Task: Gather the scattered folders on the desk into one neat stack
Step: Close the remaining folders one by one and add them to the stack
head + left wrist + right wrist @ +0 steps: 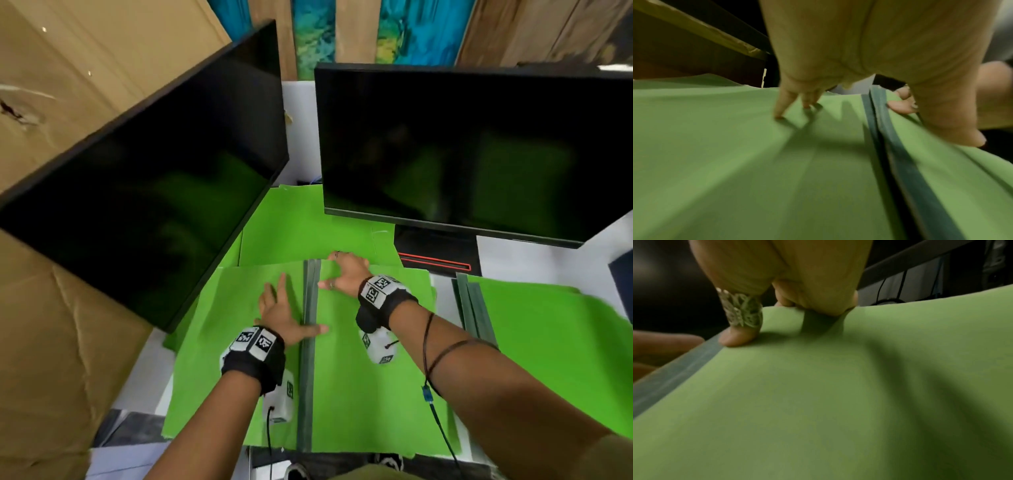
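A bright green folder [370, 387] with a dark green spine [308, 359] lies open in front of me, over other green folders. My left hand [277, 308] lies flat with spread fingers on its left flap [735, 162], the thumb across the spine. My right hand [342, 270] grips the far edge of the right flap [818, 402], thumb on top and fingers curled over the edge. Another green folder [308, 226] lies further back between the monitors. A third green folder [555, 335] lies at the right, its dark spine [474, 308] showing.
Two dark monitors stand close behind: the left monitor [144, 192] tilts over the folders, the right monitor [479, 147] sits on a black stand [435, 250]. Cardboard [61, 342] fills the left side. The white desk [534, 260] shows at the right.
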Available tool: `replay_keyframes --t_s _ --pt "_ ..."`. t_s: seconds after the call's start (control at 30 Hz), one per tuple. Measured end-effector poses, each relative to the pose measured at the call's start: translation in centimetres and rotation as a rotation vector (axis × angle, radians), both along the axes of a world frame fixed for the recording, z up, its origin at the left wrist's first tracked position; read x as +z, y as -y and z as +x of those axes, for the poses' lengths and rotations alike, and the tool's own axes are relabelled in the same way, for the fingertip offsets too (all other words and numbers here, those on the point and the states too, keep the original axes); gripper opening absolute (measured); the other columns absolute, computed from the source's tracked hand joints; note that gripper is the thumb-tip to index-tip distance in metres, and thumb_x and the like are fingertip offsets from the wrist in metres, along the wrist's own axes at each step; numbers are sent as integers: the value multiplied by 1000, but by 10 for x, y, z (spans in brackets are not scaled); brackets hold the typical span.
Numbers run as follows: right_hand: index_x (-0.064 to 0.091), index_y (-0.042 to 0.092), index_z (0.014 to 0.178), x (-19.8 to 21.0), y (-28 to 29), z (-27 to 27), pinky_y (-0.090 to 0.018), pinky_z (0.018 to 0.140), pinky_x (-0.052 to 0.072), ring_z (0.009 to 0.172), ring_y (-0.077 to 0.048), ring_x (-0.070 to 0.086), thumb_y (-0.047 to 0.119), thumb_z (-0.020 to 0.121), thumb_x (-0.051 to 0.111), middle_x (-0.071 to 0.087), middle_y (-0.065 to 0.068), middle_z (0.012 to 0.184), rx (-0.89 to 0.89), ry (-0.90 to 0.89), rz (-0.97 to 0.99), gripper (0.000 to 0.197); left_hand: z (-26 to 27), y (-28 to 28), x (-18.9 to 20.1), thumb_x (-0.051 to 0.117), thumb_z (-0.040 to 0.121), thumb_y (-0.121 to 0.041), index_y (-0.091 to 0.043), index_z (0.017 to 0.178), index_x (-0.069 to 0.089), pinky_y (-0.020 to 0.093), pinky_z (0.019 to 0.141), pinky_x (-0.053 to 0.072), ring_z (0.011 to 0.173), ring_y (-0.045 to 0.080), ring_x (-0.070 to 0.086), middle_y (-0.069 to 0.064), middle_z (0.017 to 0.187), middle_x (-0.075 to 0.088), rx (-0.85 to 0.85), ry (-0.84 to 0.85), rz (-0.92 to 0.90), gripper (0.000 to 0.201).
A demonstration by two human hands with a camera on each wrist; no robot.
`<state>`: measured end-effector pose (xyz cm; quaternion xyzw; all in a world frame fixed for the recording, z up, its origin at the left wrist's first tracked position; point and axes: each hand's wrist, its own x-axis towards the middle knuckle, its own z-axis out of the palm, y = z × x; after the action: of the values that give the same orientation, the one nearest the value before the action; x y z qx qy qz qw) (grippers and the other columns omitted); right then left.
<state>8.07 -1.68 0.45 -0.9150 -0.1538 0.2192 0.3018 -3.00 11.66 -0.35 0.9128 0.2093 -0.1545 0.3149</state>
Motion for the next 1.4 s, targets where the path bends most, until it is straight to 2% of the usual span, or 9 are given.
replay_keyframes --t_s 0.17,0.23,0.33,0.47,0.67,0.87,1.03,1.13,1.4 --pt "53 9 123 46 14 -12 -42 115 20 129 -22 38 17 75 74 48 -3 129 -95 125 449 53 18 18 59 78 68 -41 -14 147 16 39 111 35 135 29 36 13 147 35 -111 141 -58 104" --pt "54 9 115 63 23 -7 -38 111 27 119 -16 45 13 73 74 48 1 118 -64 174 651 47 26 29 91 72 78 -29 -8 134 39 37 96 48 111 28 57 12 117 59 -280 258 -19 68" --pt "48 9 107 83 36 -1 -22 104 34 111 -3 48 16 71 67 49 3 110 -35 173 922 41 33 43 134 64 84 -16 -6 119 49 32 78 48 81 24 55 6 84 57 -402 386 -62 40" --pt "46 20 91 92 58 -5 -19 76 47 80 -2 56 28 79 58 51 1 90 -188 44 1053 19 30 48 171 64 84 -13 -6 122 51 35 92 46 101 25 58 13 107 63 -530 526 -193 41" --pt "53 16 90 84 127 -7 -24 78 46 82 -11 58 43 79 64 59 -1 89 -421 129 790 30 26 36 198 59 87 -4 -9 122 49 6 82 40 90 -7 52 -5 102 57 -495 686 -449 37" --pt "42 24 116 82 162 -23 -44 97 49 104 -23 63 66 54 70 61 -5 122 -654 -36 622 80 55 39 168 54 90 -2 -9 123 48 14 85 43 100 13 54 4 110 58 -353 673 -510 35" --pt "41 -3 135 65 184 -46 -34 103 39 124 -28 49 53 87 51 52 -16 134 -716 90 58 74 72 69 128 50 91 4 3 124 45 1 80 45 88 5 56 4 109 56 -283 555 -560 34" --pt "31 -6 138 51 200 -49 -34 93 45 110 -30 57 45 92 48 56 -24 125 -765 123 -44 71 84 86 96 53 90 1 2 126 47 31 100 47 101 17 59 10 115 61 -271 485 -502 36" --pt "-8 21 150 8 276 -60 -42 102 44 128 -35 46 21 97 45 24 -26 147 -697 84 -405 75 92 156 32 58 89 -21 -1 128 39 39 95 50 113 32 57 17 124 56 -588 14 -15 48"
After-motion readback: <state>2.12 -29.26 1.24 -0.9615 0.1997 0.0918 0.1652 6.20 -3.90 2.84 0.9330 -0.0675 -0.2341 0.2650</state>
